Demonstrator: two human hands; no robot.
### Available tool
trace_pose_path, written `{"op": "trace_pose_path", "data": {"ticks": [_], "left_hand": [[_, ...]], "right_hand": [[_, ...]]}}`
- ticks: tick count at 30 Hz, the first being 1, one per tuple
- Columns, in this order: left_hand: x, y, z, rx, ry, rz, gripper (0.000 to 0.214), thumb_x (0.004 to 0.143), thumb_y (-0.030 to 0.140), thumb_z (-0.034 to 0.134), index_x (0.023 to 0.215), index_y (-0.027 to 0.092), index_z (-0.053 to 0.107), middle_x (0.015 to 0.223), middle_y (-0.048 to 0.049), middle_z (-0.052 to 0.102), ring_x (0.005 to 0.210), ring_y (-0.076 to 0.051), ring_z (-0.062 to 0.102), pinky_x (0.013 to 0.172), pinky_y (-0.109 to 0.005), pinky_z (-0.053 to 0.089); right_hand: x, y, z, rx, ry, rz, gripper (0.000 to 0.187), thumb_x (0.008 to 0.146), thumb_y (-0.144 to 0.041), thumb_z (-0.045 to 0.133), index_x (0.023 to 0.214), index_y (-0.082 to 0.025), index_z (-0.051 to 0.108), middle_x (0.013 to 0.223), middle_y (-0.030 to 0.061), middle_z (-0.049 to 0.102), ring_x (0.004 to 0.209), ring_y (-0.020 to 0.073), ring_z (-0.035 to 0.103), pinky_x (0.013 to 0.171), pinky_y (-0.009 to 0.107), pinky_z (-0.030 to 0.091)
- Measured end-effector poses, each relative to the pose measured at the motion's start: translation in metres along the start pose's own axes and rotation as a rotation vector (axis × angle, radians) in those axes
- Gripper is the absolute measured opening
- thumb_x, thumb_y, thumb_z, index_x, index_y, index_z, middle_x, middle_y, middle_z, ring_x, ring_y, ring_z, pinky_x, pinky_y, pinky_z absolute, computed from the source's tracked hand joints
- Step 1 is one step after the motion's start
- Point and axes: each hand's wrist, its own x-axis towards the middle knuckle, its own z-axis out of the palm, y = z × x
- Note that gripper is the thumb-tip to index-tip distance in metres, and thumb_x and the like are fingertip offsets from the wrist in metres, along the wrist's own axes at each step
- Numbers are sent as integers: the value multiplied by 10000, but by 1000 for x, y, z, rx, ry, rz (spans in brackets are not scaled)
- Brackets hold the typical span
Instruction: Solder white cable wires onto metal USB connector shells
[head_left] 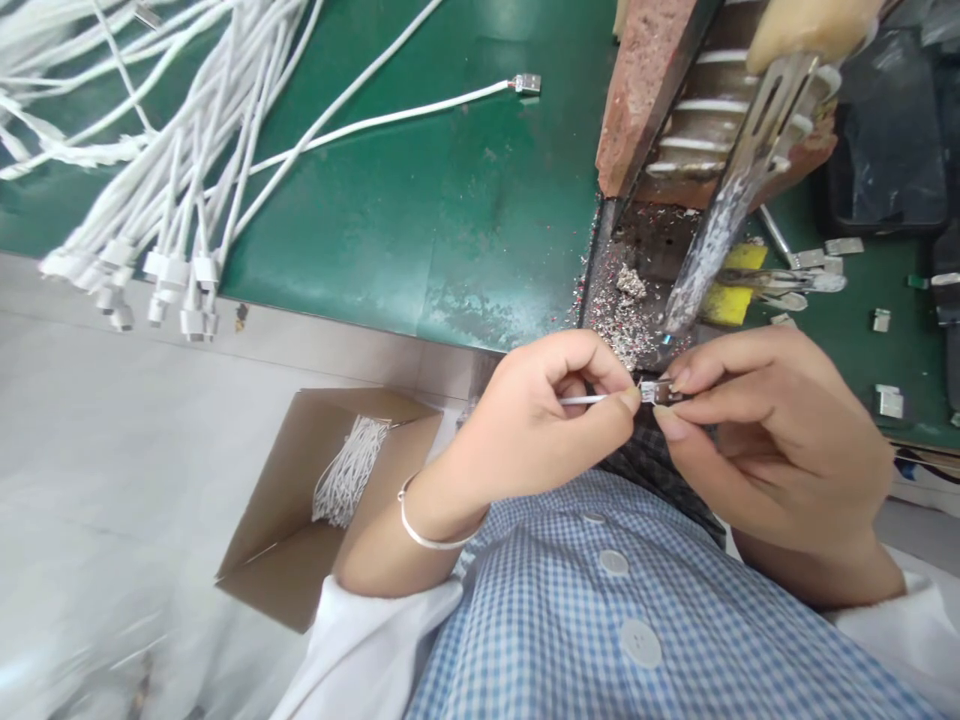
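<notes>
My left hand (559,420) pinches a thin white cable (581,400) close to its end. Against that end, my right hand (772,430) grips a small metal USB connector (658,391) between thumb and fingers. Cable end and connector meet between my fingertips, in front of the bench edge; the exact joint is too small to make out. Just beyond my hands, a soldering iron (712,240) slants downward, its whitish tip above a patch of solder crumbs (626,310).
White cables (172,190) with plugs hang over the green bench (450,220) edge at left. One cable ends in a metal USB plug (527,84). A brick (645,80) supports the iron. Loose metal shells (890,402) lie right. A cardboard box (277,500) on the floor holds cables.
</notes>
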Motion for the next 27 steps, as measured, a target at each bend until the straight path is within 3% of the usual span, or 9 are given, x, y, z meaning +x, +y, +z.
{"op": "trace_pose_path", "data": {"ticks": [7, 12, 20, 23, 27], "left_hand": [[-14, -6, -2, 123, -48, 93, 98, 877, 196, 640, 785, 170, 620, 694, -5, 594, 558, -95, 479, 495, -239, 402], [-21, -9, -3, 242, -42, 230, 100, 889, 147, 620, 791, 163, 632, 731, -25, 636, 643, -119, 552, 580, -252, 447], [-24, -7, -2, 330, -55, 253, 98, 898, 127, 611, 805, 153, 633, 720, -7, 626, 618, -102, 517, 581, -236, 434], [-25, -8, -3, 364, -80, 256, 100, 902, 116, 599, 818, 154, 637, 730, -6, 632, 627, -101, 518, 578, -230, 434], [-26, -9, -4, 370, -93, 257, 104, 905, 117, 599, 818, 158, 636, 727, -10, 636, 645, -109, 541, 569, -226, 437]], "right_hand": [[-11, -2, -8, 92, -19, 19, 203, 787, -22, 650, 838, -210, 592, 896, 27, 607, 799, 172, 628, 672, 377, 543], [-18, -2, -10, 137, -40, 60, 209, 782, -7, 644, 849, -199, 597, 902, 35, 614, 809, 176, 643, 648, 358, 554], [-16, 3, -14, 37, -85, 1, 147, 843, -69, 624, 892, -200, 578, 898, 30, 651, 808, 144, 654, 681, 278, 564], [-16, 2, -16, -113, -200, -39, 138, 908, -105, 573, 997, -207, 600, 909, 29, 698, 814, 143, 685, 699, 251, 573], [-21, 2, -20, -194, -327, -151, 258, 923, -46, 525, 1142, -154, 606, 937, 40, 727, 870, 138, 690, 839, 243, 548]]}}
